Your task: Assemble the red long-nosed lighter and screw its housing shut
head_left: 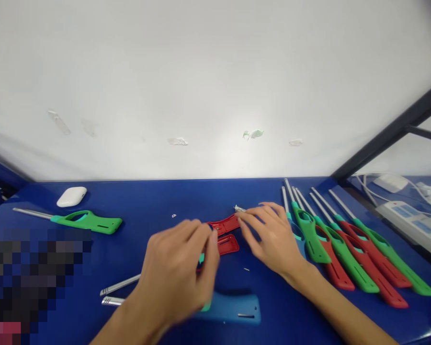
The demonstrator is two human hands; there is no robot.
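- Left hand (179, 268): fingers bent over the left ends of two red handle halves (229, 244); can't tell if anything is gripped.
- Right hand (269, 235): fingers half curled, tips at the right end of the far red half, by a small metal piece (239, 209); grip can't be told.
- Red halves lie mid-table, one farther, one nearer.
- Blue lighter handle (237, 308): near side, partly behind left hand.
- Two metal tubes (120, 284): left of left hand.
- Green lighter (93, 222) and white case (72, 196): far left.
- Row of lighters (352, 258): right, green, red and blue, on blue table (147, 196).
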